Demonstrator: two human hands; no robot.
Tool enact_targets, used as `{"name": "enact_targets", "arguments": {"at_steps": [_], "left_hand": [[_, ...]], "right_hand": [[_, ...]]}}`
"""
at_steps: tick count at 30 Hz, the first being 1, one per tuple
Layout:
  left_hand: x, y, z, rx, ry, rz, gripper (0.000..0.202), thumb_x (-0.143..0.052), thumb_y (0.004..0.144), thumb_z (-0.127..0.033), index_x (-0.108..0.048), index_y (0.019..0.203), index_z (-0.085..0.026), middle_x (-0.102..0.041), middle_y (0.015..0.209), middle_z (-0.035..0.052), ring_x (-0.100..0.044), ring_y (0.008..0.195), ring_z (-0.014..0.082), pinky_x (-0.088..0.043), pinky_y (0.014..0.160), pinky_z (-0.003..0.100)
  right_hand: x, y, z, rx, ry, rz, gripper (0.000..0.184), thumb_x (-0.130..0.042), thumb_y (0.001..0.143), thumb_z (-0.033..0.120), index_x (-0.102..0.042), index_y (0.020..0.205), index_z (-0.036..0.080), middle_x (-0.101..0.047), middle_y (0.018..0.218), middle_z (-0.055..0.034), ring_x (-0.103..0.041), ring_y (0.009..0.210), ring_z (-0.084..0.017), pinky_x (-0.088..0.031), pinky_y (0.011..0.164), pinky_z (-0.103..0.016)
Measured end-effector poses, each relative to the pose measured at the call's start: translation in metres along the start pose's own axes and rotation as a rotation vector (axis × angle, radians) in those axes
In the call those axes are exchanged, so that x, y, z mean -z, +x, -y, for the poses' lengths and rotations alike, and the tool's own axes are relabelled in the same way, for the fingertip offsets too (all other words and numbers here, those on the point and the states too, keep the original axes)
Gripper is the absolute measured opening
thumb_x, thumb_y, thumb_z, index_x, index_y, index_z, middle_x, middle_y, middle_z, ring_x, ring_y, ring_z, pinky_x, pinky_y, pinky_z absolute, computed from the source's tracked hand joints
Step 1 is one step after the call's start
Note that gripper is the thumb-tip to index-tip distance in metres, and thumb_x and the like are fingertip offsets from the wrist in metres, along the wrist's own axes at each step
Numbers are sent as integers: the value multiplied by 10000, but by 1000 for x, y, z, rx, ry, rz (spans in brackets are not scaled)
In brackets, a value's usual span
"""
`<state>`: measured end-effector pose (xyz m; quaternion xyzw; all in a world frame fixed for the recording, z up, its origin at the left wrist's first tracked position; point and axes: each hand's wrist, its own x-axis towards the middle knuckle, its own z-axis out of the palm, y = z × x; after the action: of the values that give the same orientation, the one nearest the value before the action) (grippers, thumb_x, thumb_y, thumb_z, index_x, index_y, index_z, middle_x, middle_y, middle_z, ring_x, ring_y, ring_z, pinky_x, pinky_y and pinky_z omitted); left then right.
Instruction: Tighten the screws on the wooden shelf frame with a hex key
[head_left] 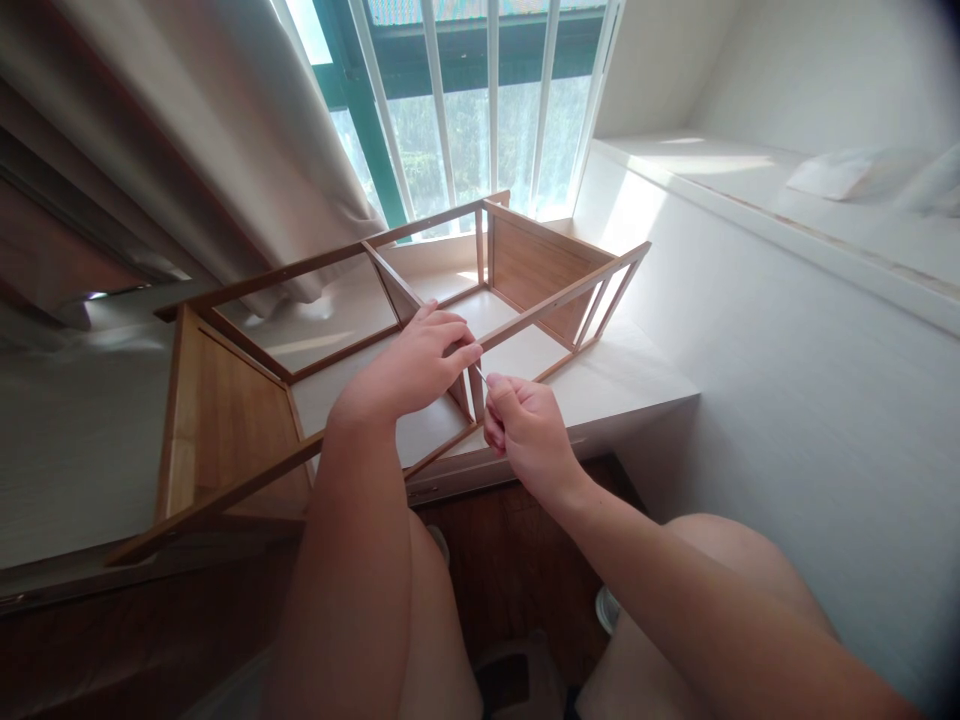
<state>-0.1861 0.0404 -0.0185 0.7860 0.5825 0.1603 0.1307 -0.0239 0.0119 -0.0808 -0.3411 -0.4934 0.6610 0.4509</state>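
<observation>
A wooden shelf rack (322, 262) lies on its side on a white ledge, with slatted boards and long side rails. My left hand (420, 355) grips the rack where the middle board meets the near upper rail, its fingers bent over the wood. Just right of it, my right hand (525, 425) is closed in a fist around a thin metal rod (481, 374), perhaps a hex key. The rod's visible tip points at the rail joint beside my left fingertips. Most of the rod is hidden inside the fist.
The white ledge (622, 385) runs under a barred window (487, 130). A beige curtain (247, 130) hangs at the left. On the right stands a white panel (787, 370) with a raised shelf, where plastic-looking bags (840, 172) lie. Below is a dark wooden floor (510, 550).
</observation>
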Motion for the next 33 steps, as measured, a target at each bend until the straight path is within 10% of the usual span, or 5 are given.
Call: {"name": "enact_targets", "arguments": {"at_steps": [16,24,33], "left_hand": [[-1,0,2,-38,-14,-20,368,-388,988,-441,-652,923,-193,-643,1258,49,-401,1387,240,-125,1282,423],[-1,0,2,-20,-3,-19,375,-386,989,-453,-657,948,-197,-639,1271,52,-382,1408,248,-151,1276,442],[0,0,0,-34,0,-12,358,-383,988,-439,-637,913,-199,-645,1260,49,-432,1363,226,-126,1284,442]], "right_hand": [[21,6,23,476,-1368,33,367,-408,1019,341,-487,690,199,-601,627,-29,-395,539,-138,-146,582,-319],[21,6,22,447,-1380,21,380,-400,1024,348,-509,692,200,-602,627,-30,-413,537,-143,-153,578,-318],[15,6,3,314,-806,-26,448,-397,1009,405,-336,607,219,-382,526,35,-318,528,-118,-232,562,-289]]}}
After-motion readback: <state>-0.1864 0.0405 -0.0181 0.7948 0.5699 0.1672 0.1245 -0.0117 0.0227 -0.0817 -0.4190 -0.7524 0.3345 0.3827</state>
